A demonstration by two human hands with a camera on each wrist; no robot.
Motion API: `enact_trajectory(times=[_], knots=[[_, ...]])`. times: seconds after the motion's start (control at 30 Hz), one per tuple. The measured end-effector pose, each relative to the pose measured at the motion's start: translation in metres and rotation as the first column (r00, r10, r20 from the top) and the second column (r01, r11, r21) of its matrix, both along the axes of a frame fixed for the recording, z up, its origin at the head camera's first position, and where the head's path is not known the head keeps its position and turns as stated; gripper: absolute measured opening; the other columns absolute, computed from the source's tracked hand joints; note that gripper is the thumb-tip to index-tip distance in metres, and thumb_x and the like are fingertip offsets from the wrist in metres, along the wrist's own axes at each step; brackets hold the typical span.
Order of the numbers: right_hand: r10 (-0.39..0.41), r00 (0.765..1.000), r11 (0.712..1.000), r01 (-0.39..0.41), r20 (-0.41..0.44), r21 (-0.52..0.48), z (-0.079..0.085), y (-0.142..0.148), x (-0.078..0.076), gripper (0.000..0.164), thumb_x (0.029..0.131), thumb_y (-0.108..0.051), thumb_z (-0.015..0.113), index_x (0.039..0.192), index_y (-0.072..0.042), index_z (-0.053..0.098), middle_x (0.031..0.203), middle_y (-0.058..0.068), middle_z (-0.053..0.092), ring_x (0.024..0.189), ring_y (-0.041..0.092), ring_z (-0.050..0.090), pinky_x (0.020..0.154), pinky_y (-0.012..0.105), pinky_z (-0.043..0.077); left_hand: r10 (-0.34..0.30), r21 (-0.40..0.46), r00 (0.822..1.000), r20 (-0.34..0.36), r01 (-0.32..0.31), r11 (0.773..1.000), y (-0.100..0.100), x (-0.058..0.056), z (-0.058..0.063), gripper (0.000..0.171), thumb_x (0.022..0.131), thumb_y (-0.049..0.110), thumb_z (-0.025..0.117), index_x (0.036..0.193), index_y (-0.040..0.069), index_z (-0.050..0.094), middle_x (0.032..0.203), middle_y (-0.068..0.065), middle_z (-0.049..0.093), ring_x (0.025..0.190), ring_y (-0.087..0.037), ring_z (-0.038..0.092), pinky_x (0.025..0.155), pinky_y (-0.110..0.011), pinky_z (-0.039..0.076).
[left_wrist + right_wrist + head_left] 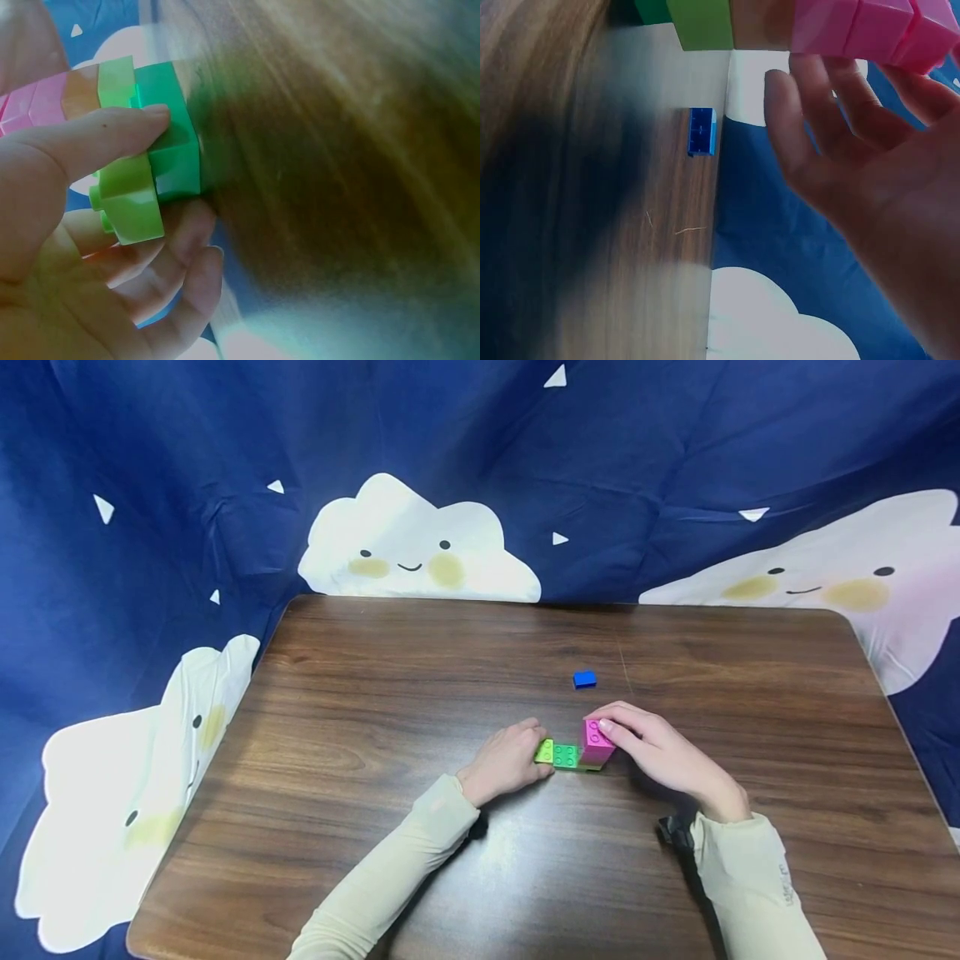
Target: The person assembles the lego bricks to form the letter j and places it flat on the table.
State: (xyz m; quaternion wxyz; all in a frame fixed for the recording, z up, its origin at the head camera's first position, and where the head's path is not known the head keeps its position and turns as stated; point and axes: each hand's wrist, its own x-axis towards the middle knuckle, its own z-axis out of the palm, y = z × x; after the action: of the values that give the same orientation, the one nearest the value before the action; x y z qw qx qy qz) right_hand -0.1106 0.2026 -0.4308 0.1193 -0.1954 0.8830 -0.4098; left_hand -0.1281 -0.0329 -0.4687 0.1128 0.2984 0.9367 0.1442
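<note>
A green toy brick (566,756) lies on the table as a base. One end carries a single lime brick (135,202). From the other end rises a tower: another lime brick (701,26), an orange brick (761,26) and several pink bricks (597,739) on top. My left hand (507,762) grips the base at its lime end, thumb along one side and fingers on the opposite side. The right hand (667,758) holds the tower's pink top, thumb over the uppermost brick and fingers along the far side.
A small blue brick (584,679) sits apart, beyond the tower on the wooden table (375,693). Behind the table hangs a dark blue curtain (600,452) with smiling clouds. Dark wrist straps show at both sleeves.
</note>
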Motion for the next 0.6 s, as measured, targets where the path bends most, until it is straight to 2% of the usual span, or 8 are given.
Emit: enact_trajectory(times=[0.07, 0.37, 0.6], knots=[[0.002, 1.000, 1.000, -0.002, 0.015, 0.000, 0.0001, -0.0012, 0.0005, 0.033, 0.104, -0.029, 0.042, 0.124, -0.012, 0.061, 0.117, -0.002, 0.065, 0.109, 0.007, 0.056, 0.095, 0.022, 0.044, 0.001, -0.001, 1.000, -0.001, -0.001, 1.000, -0.0004, 0.0001, 0.0000, 0.025, 0.081, 0.032, 0.074, 0.092, 0.012, 0.065, 0.080, 0.005, 0.047, 0.063, -0.007, 0.044, 0.051, -0.019, 0.037], [-0.008, 0.997, 1.000, 0.007, 0.080, 0.015, 0.0045, -0.0028, -0.0019, 0.032, 0.102, -0.033, 0.045, 0.122, -0.017, 0.065, 0.112, -0.002, 0.068, 0.107, 0.013, 0.058, 0.096, 0.031, 0.046, 0.008, 0.010, 1.000, 0.018, -0.008, 1.000, 0.0000, -0.0006, 0.0009, 0.024, 0.080, 0.031, 0.075, 0.091, 0.012, 0.066, 0.081, 0.005, 0.048, 0.063, -0.008, 0.046, 0.051, -0.019, 0.037], [-0.002, 0.996, 1.000, 0.002, 0.094, -0.004, 0.0064, -0.0037, -0.0038, 0.030, 0.101, -0.029, 0.048, 0.120, -0.015, 0.066, 0.113, 0.000, 0.068, 0.107, 0.012, 0.057, 0.097, 0.028, 0.044, 0.010, 0.022, 0.999, 0.034, -0.010, 1.000, 0.0001, -0.0020, 0.0010, 0.026, 0.080, 0.030, 0.075, 0.096, 0.011, 0.068, 0.083, 0.004, 0.050, 0.065, -0.009, 0.047, 0.052, -0.020, 0.039]])
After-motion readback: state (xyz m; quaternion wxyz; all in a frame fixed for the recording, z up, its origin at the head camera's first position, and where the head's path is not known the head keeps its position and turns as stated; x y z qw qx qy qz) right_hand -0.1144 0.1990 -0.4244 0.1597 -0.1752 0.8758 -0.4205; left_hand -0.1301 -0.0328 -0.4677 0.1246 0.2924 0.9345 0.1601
